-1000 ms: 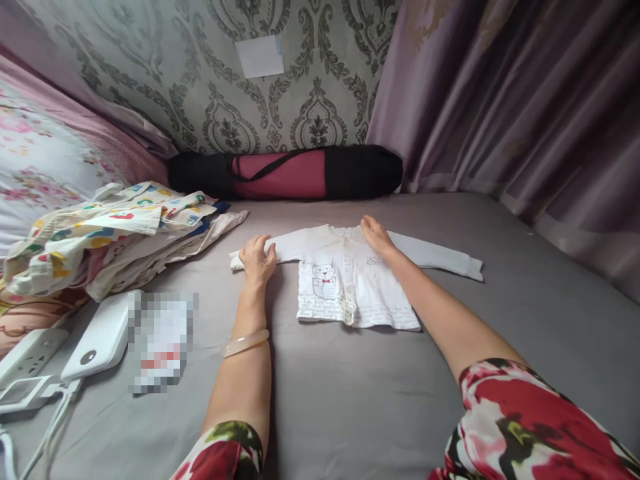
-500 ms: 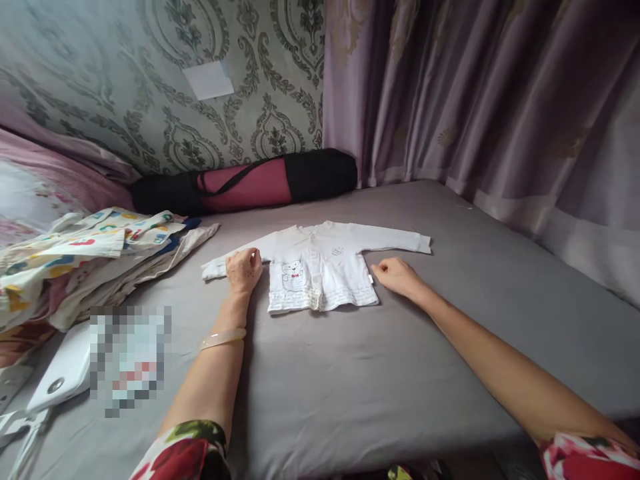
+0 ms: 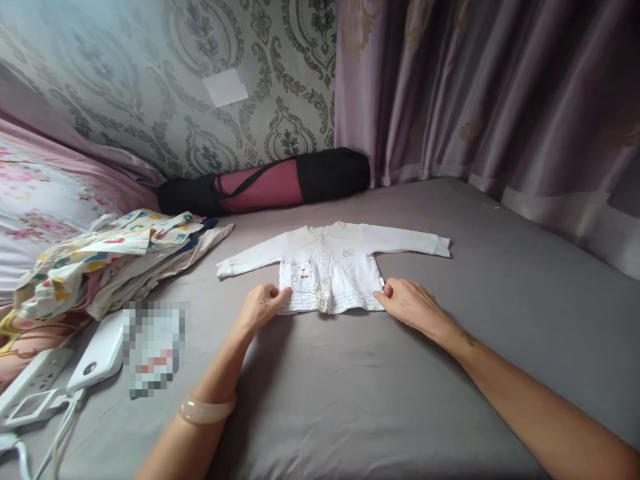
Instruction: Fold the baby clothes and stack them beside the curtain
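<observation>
A small white long-sleeved baby shirt (image 3: 345,267) with a bear print lies flat on the grey bed sheet (image 3: 340,387), its sleeves spread to both sides and its hem towards me. At the shirt's lower left corner, my left hand (image 3: 261,305) pinches the edge between thumb and fingers; a pale bangle (image 3: 207,409) circles that wrist. My right hand (image 3: 407,303) is closed on the lower right corner, beside a little white side tag. The curled fingers of both hands are partly hidden behind the thumbs and knuckles.
To the left lie a pile of folded clothes (image 3: 110,260), a white power bank (image 3: 100,350), a power strip (image 3: 37,377) with cables and a pixelated item (image 3: 155,350). A black and maroon long bag (image 3: 265,183) rests along the wall. Purple curtains (image 3: 425,87) hang at the right.
My left hand has come down from the left sleeve to the hem corner. My right hand has closed on the opposite corner. The view has shifted slightly left.
</observation>
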Demonstrator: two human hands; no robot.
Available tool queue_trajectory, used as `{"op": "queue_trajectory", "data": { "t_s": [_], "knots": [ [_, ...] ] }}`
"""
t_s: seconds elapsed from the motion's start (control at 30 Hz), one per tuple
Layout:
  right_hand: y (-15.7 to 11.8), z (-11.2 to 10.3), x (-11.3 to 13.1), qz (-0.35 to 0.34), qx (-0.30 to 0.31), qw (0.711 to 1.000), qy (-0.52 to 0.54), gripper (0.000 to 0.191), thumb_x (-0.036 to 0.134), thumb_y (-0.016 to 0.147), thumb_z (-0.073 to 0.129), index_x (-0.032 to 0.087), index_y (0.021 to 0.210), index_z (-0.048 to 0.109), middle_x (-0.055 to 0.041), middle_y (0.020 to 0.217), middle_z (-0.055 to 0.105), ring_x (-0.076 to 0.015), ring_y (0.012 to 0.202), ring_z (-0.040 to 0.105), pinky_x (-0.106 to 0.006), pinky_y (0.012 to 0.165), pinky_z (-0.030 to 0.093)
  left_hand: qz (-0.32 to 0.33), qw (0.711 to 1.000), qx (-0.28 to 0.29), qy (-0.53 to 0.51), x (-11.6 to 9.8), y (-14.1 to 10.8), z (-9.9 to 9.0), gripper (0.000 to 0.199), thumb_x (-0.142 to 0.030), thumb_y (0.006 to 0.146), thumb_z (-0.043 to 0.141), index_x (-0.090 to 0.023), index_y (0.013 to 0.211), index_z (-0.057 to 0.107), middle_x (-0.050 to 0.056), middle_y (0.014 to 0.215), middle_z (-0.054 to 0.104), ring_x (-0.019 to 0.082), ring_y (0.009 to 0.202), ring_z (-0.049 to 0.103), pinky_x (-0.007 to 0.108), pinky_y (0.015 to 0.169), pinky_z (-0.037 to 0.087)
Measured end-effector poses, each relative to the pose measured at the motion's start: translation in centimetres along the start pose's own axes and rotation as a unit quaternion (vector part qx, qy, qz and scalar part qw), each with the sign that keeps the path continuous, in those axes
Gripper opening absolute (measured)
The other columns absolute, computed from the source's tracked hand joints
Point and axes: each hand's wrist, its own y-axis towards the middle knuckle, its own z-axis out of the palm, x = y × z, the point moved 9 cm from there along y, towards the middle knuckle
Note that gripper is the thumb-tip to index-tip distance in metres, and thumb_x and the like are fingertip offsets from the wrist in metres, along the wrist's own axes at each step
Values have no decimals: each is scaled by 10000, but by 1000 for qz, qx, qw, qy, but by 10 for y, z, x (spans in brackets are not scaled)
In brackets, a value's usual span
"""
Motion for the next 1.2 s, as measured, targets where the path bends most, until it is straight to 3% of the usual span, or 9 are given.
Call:
{"op": "queue_trajectory", "data": {
  "t_s": [0.2,0.33,0.43,0.63,1.0,1.2],
  "knots": [
    [-3,-6,3,16,-15,999,42,188,393,870,494,246,803,590,-13,721,652,-180,649,579,-264,564,317,-18,994,-23,-107,12,-9,4,370,-559,772,518,-201,679,503,0,632,579,154,594,525,253,554,345],
    [0,-1,3,-18,-7,997,74,360,399,869,483,254,1187,573,11,692,628,-187,644,579,-264,559,339,-21,978,-16,-209,21,-8,7,456,-556,774,529,-198,1056,538,-53,613,558,131,505,491,241,533,360],
    [0,0,6,-63,11,996,62,491,387,878,454,301,1357,513,9,715,632,-192,654,584,-270,574,357,23,983,-25,-178,18,-9,0,505,-521,803,497,-228,1212,536,-74,570,487,133,518,457,236,546,347],
    [-2,-2,7,-68,52,996,30,476,373,885,436,305,1333,584,-33,823,687,-206,745,622,-278,644,396,51,997,0,-65,26,-8,-3,457,-489,830,429,-240,1109,690,-30,582,485,161,590,494,250,595,356],
    [3,-4,-6,-81,54,992,81,428,426,881,455,314,1242,656,5,747,654,-181,696,593,-259,605,382,35,999,-6,0,31,-9,-6,456,-493,841,400,-269,1115,687,7,665,608,193,646,569,250,616,379],
    [0,-8,-5,-74,73,994,28,455,412,857,500,356,1295,614,6,763,676,-197,743,620,-274,631,385,51,998,-14,29,30,-13,-6,399,-454,892,408,-283,1147,662,23,747,643,200,706,607,258,638,406]
  ]
}}
